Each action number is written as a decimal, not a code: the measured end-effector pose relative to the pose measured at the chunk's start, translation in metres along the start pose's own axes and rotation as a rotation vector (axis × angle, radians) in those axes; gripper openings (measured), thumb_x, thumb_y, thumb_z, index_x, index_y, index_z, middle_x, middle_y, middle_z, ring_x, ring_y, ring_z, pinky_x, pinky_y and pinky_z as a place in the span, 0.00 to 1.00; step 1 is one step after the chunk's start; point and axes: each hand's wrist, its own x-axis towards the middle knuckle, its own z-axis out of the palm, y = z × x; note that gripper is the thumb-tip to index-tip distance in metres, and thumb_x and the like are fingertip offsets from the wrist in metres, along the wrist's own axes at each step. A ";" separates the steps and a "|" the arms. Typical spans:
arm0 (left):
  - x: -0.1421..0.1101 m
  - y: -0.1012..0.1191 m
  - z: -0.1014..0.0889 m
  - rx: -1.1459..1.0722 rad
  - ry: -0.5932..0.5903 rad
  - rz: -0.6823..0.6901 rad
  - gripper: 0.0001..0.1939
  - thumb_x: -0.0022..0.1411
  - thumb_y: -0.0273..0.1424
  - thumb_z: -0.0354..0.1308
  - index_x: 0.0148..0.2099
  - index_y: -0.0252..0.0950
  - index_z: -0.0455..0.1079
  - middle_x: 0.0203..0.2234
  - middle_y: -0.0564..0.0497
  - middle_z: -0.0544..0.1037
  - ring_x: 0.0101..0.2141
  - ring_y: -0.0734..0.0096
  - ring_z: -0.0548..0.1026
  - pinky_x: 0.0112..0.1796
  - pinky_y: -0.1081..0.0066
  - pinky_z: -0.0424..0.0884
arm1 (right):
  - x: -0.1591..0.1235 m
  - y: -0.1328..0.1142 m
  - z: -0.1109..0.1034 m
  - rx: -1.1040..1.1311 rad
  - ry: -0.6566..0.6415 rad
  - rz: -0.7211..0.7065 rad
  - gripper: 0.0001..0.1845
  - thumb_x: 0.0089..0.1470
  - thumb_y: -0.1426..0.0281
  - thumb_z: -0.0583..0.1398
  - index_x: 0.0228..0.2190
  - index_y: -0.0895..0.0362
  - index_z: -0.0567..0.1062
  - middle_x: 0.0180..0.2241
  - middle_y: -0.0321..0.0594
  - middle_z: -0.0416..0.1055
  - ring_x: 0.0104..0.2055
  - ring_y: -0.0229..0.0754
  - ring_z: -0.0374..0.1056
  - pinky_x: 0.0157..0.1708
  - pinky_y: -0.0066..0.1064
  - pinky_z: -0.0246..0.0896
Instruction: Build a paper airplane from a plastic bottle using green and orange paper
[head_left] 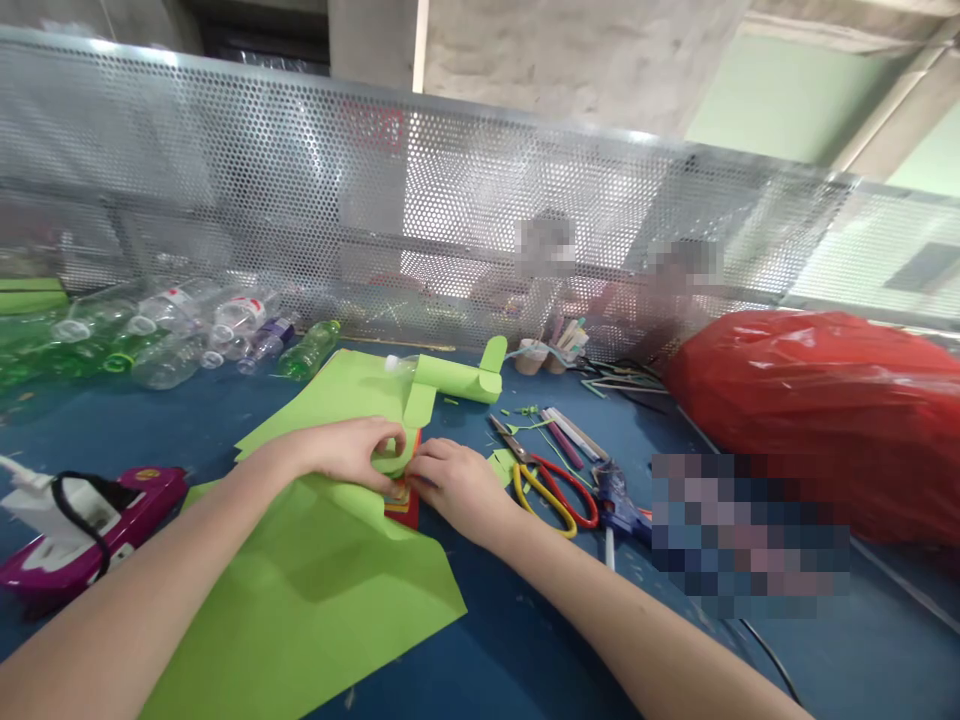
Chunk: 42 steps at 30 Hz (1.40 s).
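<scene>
My left hand [361, 452] is closed on the curled edge of a large light-green paper sheet [322, 590], its thumb and fingers bent around the fold. Beneath the fold lies a flat red object with a yellow pattern [403, 505], mostly covered. My right hand [459, 492] has its fingers bent together at the right edge of that red object, and what the fingertips grip is hidden. Just beyond the hands lies a bottle wrapped in green paper [457, 378] with paper fins. Scissors [536, 475] with red and yellow handles rest right of my right hand.
A blue glue gun [619, 500] and markers [574, 435] lie to the right, before a big red plastic bag [817, 410]. Plastic bottles [172, 330] line the back left. A magenta power strip [150, 500] sits at left. A perforated metal screen [360, 190] bounds the table.
</scene>
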 end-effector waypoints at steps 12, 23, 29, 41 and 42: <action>0.002 -0.022 -0.007 -0.163 -0.098 0.057 0.22 0.53 0.46 0.59 0.47 0.41 0.67 0.32 0.53 0.69 0.34 0.68 0.68 0.34 0.72 0.64 | -0.004 0.001 -0.010 -0.142 -0.011 -0.170 0.12 0.62 0.75 0.53 0.40 0.59 0.75 0.36 0.48 0.76 0.39 0.45 0.70 0.35 0.33 0.61; 0.001 -0.020 -0.007 -0.152 -0.078 0.013 0.22 0.53 0.47 0.58 0.47 0.40 0.65 0.33 0.52 0.69 0.34 0.68 0.68 0.35 0.72 0.63 | -0.007 0.004 -0.011 0.182 0.046 -0.002 0.12 0.61 0.69 0.54 0.37 0.56 0.78 0.37 0.46 0.78 0.40 0.45 0.72 0.42 0.35 0.63; 0.003 -0.018 -0.005 -0.095 -0.063 -0.026 0.27 0.51 0.51 0.58 0.48 0.40 0.64 0.36 0.50 0.70 0.35 0.66 0.69 0.35 0.70 0.63 | -0.001 0.004 -0.001 0.578 0.107 0.390 0.06 0.55 0.72 0.58 0.31 0.56 0.76 0.31 0.40 0.79 0.32 0.42 0.75 0.33 0.31 0.69; -0.001 -0.002 0.000 -0.014 -0.014 0.000 0.36 0.48 0.55 0.59 0.54 0.43 0.59 0.49 0.45 0.66 0.50 0.55 0.64 0.47 0.62 0.62 | 0.004 0.006 0.015 1.127 0.116 0.742 0.17 0.42 0.71 0.66 0.32 0.54 0.64 0.19 0.26 0.70 0.21 0.33 0.68 0.25 0.25 0.65; -0.001 -0.002 0.000 -0.008 -0.013 0.013 0.35 0.50 0.54 0.58 0.56 0.44 0.58 0.51 0.45 0.64 0.52 0.54 0.63 0.49 0.61 0.62 | 0.005 0.005 0.015 1.135 0.124 0.745 0.19 0.41 0.71 0.67 0.32 0.54 0.63 0.19 0.25 0.69 0.20 0.33 0.67 0.24 0.24 0.62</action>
